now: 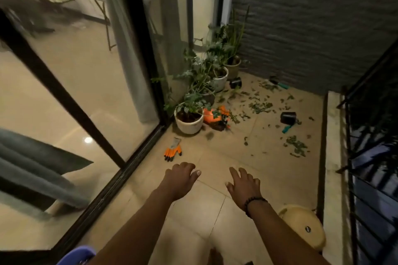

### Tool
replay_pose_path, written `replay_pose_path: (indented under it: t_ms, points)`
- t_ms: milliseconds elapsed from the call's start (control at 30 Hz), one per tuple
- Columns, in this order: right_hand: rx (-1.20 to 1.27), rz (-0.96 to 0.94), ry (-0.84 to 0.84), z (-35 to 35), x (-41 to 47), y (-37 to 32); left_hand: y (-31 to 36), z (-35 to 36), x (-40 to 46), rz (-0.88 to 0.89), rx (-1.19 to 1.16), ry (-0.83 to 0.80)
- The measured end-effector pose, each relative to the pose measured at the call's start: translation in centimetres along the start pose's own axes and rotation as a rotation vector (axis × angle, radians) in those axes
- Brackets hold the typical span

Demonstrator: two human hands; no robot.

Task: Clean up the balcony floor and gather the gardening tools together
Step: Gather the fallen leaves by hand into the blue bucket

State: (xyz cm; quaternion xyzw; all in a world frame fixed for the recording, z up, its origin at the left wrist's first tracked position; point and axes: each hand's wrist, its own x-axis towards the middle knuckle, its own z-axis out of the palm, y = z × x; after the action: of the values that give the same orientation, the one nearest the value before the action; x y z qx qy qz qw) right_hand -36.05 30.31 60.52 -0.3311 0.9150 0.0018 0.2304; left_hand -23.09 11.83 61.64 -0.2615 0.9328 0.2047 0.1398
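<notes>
left hand (183, 180) and right hand (243, 185): fingers loosely spread, holding nothing, above the floor tiles (215, 217). orange glove (173, 151) lies just beyond the left hand, not touching. scattered leaves (260, 106) farther off.

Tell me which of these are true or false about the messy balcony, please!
1. Both hands, left and right, hold nothing. True.
2. The orange glove is on a hand. False: it lies on the floor tiles near the sliding door.
3. The orange pot stands upright. False: it lies tipped beside the white pot.
4. Leaves are scattered on the floor. True.
5. The right wrist wears a beaded bracelet. True.
</notes>
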Motion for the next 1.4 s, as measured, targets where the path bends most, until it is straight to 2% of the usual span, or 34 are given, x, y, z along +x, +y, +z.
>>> replay_pose_path:
  t_ms: [200,500,700,867,1033,1233,1400]
  points:
    - [0.041,0.086,0.028,-3.7,4.3,4.1,4.4,-2.0,7.4,0.121,0.044,0.007]
    - [0.103,0.170,0.029,-7.2,12.1,7.5,7.1,-4.5,19.7,0.203,0.156,-0.055]
    - [0.110,0.266,0.056,-12.2,18.2,10.3,9.6,-8.6,29.3,0.298,0.108,-0.049]
    - [0.160,0.345,0.090,-15.8,23.6,11.5,11.6,-12.0,35.9,0.404,0.159,-0.024]
    - [0.170,0.329,0.127,-18.6,27.2,12.9,14.7,-13.7,40.3,0.433,0.272,0.035]
    - [0.183,0.355,0.170,-21.1,31.1,16.7,19.0,-13.6,45.0,0.472,0.261,-0.013]
    - [0.222,0.386,0.124,-21.7,33.6,21.8,23.8,-12.7,48.9,0.490,0.323,-0.048]
